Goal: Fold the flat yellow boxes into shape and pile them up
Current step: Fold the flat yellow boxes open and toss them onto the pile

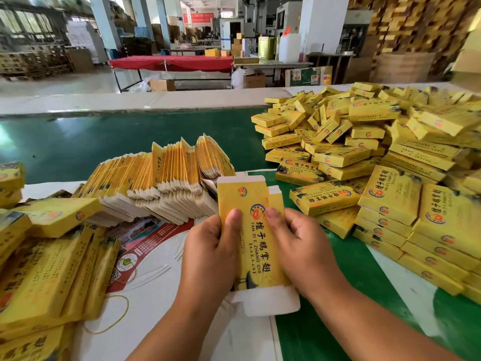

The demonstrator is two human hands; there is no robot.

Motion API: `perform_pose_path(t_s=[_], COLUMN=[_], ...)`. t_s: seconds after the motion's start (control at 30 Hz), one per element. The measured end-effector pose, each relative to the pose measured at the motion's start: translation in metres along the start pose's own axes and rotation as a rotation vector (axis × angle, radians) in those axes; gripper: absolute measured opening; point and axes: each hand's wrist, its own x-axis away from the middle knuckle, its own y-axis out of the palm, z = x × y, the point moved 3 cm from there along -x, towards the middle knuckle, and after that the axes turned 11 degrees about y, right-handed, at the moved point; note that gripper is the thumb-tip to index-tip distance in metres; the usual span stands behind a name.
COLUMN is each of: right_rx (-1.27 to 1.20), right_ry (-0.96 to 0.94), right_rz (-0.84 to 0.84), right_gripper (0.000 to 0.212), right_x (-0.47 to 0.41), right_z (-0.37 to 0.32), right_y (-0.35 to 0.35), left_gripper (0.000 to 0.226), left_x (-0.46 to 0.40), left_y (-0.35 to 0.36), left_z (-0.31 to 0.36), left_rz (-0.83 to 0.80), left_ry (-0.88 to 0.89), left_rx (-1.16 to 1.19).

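One flat yellow box point(253, 238) with red and black print is held upright in front of me, its white flaps sticking out at top and bottom. My left hand point(210, 254) grips its left edge, thumb on the printed face. My right hand point(299, 243) grips the right edge, thumb also on the face. Behind the hands, a thick stack of flat boxes point(156, 183) lies fanned on the table. A large heap of folded yellow boxes point(377, 162) fills the right side.
More yellow boxes point(44, 261) lie piled at the left. A rubber band point(122, 316) rests on white printed sheets point(156, 282) over the green table point(78, 147). Beyond the table's far edge is a factory floor with a red-covered table point(171, 62).
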Motion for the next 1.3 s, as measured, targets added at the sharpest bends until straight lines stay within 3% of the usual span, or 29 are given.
perform_pose_path(t_s=[0.3, 0.4, 0.5, 0.73, 0.87, 0.97, 1.07, 1.1, 1.2, 1.3], right_rx=[0.005, 0.006, -0.094, -0.152, -0.109, -0.122, -0.152, -0.191, -0.219, -0.173], right_ry=[-0.017, -0.029, 0.004, -0.065, -0.118, -0.103, -0.089, -0.104, -0.187, -0.264], right_rz=[0.0, -0.047, -0.086, -0.043, 0.1, 0.224, 0.154, 0.096, -0.07, -0.056], right_gripper=[0.051, 0.057, 0.048, 0.038, 0.041, 0.04, 0.04, 0.038, 0.048, 0.042], right_x=[0.003, 0.006, 0.004, 0.001, 0.003, 0.001, 0.004, 0.006, 0.014, 0.016], right_z=[-0.004, -0.001, 0.002, -0.004, -0.007, -0.006, -0.009, -0.01, -0.014, -0.019], right_y=[0.003, 0.007, 0.007, -0.002, -0.007, -0.015, -0.01, -0.008, -0.004, -0.005], left_gripper=[0.039, 0.036, 0.035, 0.037, 0.037, 0.068, 0.101, 0.101, 0.06, 0.041], left_x=[0.002, -0.003, -0.004, 0.001, 0.003, 0.007, 0.011, 0.011, 0.008, 0.007], left_y=[-0.001, -0.01, -0.012, 0.002, 0.002, 0.008, 0.013, 0.013, 0.014, 0.008], left_z=[-0.001, -0.003, -0.003, 0.002, 0.002, -0.002, -0.001, 0.0, 0.003, 0.002], left_rz=[0.072, 0.134, 0.142, 0.081, 0.096, -0.049, -0.179, -0.215, -0.363, -0.426], left_ry=[-0.013, 0.029, 0.099, 0.162, 0.225, 0.164, 0.191, 0.171, 0.085, -0.119], left_rx=[0.037, -0.043, -0.134, -0.105, -0.211, -0.332, -0.471, -0.432, -0.057, 0.325])
